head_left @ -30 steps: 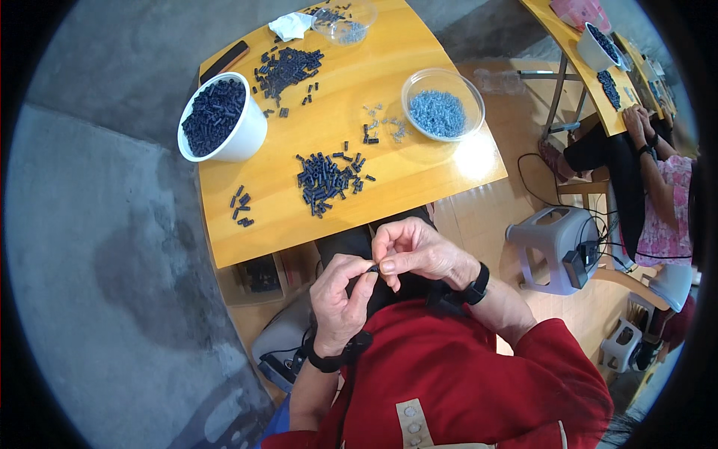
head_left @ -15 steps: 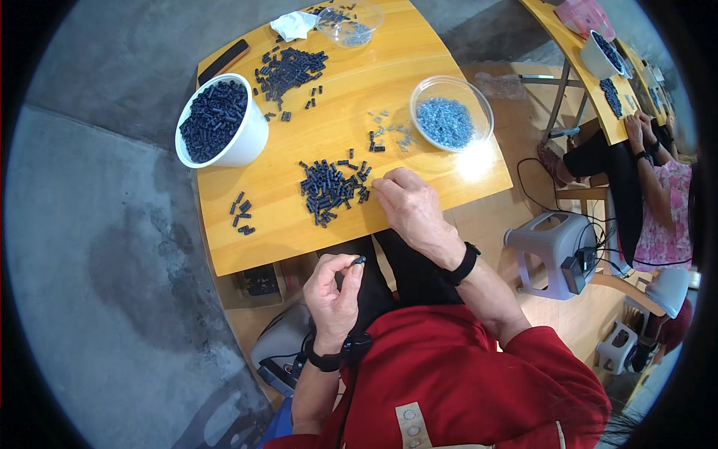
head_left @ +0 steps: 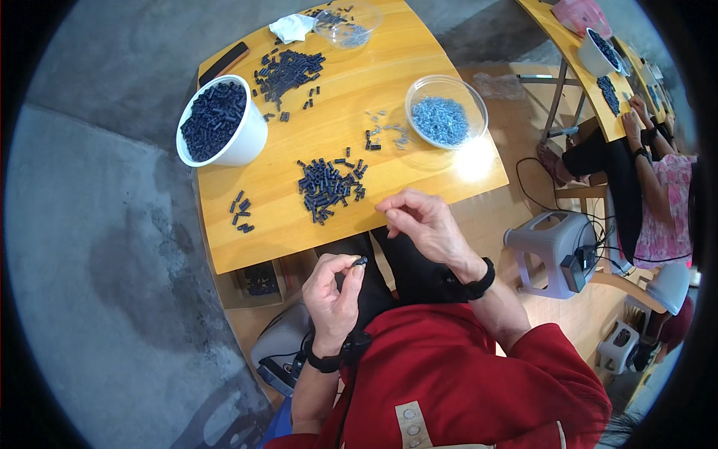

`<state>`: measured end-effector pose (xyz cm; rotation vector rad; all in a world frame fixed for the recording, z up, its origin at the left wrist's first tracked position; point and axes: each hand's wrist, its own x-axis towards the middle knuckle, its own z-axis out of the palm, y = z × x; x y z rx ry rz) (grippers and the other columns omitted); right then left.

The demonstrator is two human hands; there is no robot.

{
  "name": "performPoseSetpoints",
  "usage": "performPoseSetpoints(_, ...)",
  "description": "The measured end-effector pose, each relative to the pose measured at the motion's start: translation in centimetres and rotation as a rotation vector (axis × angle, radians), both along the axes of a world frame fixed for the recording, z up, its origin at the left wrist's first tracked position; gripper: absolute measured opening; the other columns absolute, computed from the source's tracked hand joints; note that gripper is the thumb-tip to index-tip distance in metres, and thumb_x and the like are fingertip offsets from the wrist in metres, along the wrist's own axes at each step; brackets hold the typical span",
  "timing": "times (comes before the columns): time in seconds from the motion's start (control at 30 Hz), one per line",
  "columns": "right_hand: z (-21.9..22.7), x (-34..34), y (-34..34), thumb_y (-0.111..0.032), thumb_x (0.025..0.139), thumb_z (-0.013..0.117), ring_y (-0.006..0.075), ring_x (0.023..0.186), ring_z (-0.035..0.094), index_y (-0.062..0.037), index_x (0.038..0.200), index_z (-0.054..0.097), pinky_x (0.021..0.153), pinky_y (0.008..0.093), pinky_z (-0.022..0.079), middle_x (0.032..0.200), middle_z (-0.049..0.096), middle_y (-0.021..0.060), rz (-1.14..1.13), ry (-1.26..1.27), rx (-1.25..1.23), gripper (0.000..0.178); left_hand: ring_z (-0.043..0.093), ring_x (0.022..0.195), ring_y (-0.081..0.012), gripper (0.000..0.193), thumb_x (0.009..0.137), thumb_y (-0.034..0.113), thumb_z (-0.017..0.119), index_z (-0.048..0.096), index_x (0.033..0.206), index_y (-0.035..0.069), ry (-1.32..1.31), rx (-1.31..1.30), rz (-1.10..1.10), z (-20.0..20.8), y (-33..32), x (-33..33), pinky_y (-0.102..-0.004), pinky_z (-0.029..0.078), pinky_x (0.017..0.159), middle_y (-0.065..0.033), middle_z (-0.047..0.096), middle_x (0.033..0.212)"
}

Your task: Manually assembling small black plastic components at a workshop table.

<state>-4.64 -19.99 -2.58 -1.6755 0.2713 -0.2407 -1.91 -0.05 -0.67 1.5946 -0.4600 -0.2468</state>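
Observation:
Between the thumb and index finger of my left hand (head_left: 333,295) is a small black tubular piece (head_left: 360,261), held over my lap just off the table's near edge. My right hand (head_left: 428,226) hovers above that edge, its thumb and index finger curled close together; anything between them is too small to make out. Left of its fingertips lies a pile of black tubular pieces (head_left: 327,188). Beyond it, several loose clear bits (head_left: 402,138) lie beside a clear round tub (head_left: 476,99) of small pale-blue translucent pieces (head_left: 441,121).
A white bucket (head_left: 250,142) full of black pieces stands at the table's left. Farther back are another black pile (head_left: 290,73), a dark phone-like slab (head_left: 224,63), a white tissue (head_left: 292,28) and a second clear tub (head_left: 329,31). Someone sits at another table (head_left: 568,45) on the right.
My right hand has drawn back from beside the near pile toward me and turned, bringing its thumb into view. My left hand stays in place with the black piece.

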Motion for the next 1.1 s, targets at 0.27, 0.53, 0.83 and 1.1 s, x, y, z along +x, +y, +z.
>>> performPoseSetpoints(0.27, 0.6, -3.8, 1.1, -0.003, 0.092, 0.065, 0.0196, 0.073, 0.071, 0.0038, 0.107, 0.067, 0.068, 0.0309, 0.061, 0.091, 0.071, 0.0163, 0.184, -0.082, 1.046, 0.017, 0.057, 0.080, -0.0119, 0.011, 0.086, -0.006, 0.065, 0.065, 0.097, -0.004, -0.018, -0.051, -0.008, 2.0, -0.4, -0.9, -0.0242, 0.045, 0.072, -0.0082, 0.063, 0.090)
performPoseSetpoints(0.53, 2.2, -4.3, 2.2, -0.003, 0.092, 0.064, 0.0167, 0.071, 0.069, 0.0041, 0.106, 0.069, 0.067, 0.0277, 0.059, 0.089, 0.071, 0.0150, 0.244, -0.102, 1.047, 0.016, 0.059, 0.083, -0.0138, 0.009, 0.086, -0.004, 0.066, 0.065, 0.096, -0.004, -0.043, -0.056, -0.013, 2.7, -0.6, -1.4, -0.0248, 0.046, 0.076, -0.0097, 0.064, 0.092)
performPoseSetpoints(0.83, 2.5, -4.1, 2.2, 0.000, 0.091, 0.065, 0.0144, 0.073, 0.067, 0.0040, 0.104, 0.069, 0.069, 0.0255, 0.057, 0.091, 0.068, 0.0109, 0.262, -0.142, 0.885, 0.014, 0.058, 0.080, -0.0141, 0.012, 0.086, -0.006, 0.065, 0.065, 0.098, -0.005, -0.088, -0.077, -0.049, 2.4, -0.5, -1.2, -0.0251, 0.046, 0.073, -0.0103, 0.064, 0.090)
performPoseSetpoints(1.1, 2.6, -3.8, 2.1, 0.001, 0.091, 0.065, 0.0139, 0.073, 0.067, 0.0037, 0.104, 0.070, 0.068, 0.0245, 0.056, 0.091, 0.068, 0.0109, 0.274, -0.165, 0.842, 0.014, 0.058, 0.079, -0.0136, 0.011, 0.086, -0.006, 0.065, 0.065, 0.096, -0.005, -0.056, -0.090, -0.050, 2.4, -0.4, -1.1, -0.0248, 0.045, 0.072, -0.0099, 0.064, 0.090)
